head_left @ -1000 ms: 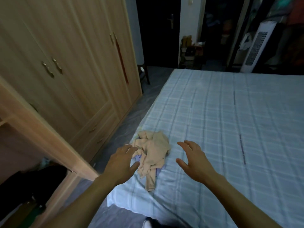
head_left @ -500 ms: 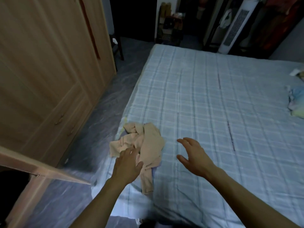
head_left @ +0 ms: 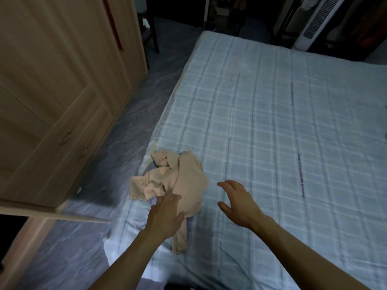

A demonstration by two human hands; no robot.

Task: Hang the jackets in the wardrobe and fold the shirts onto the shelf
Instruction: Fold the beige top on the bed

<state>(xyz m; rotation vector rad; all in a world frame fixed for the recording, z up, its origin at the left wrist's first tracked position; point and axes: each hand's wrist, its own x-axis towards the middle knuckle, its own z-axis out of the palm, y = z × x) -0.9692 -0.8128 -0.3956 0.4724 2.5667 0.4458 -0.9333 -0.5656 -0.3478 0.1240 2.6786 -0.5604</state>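
Reaching low over the near-left corner of the bed, both hands come in with fingers loosely spread and nothing held. The left hand lies with its fingertips over the near edge of the crumpled beige garment; whether they actually touch the cloth I cannot tell. The right hand hovers just beside the garment's right side, thumb out, fingers slightly curved, clear of the fabric.

Outward from the fingers, the garment sits bunched in a heap close to the bed's left edge, one flap hanging past that edge toward the floor and a narrow strip, maybe a sleeve, trailing toward the near edge under the left forearm. A bit of pale lilac cloth shows beneath it; what that belongs to is unclear.

By its look this is thin, soft knit: light, limp, nothing fragile. It should slide easily on the checked sheet and will not hold any shape when lifted, so a single pinch would likely bring it up as a tangled rope. Taking it at two separated points, ideally shoulders or hem once found, seems the better hold for shaking it flat before folding.

Left of the bed stands the wooden wardrobe, one door swung open across the lower left
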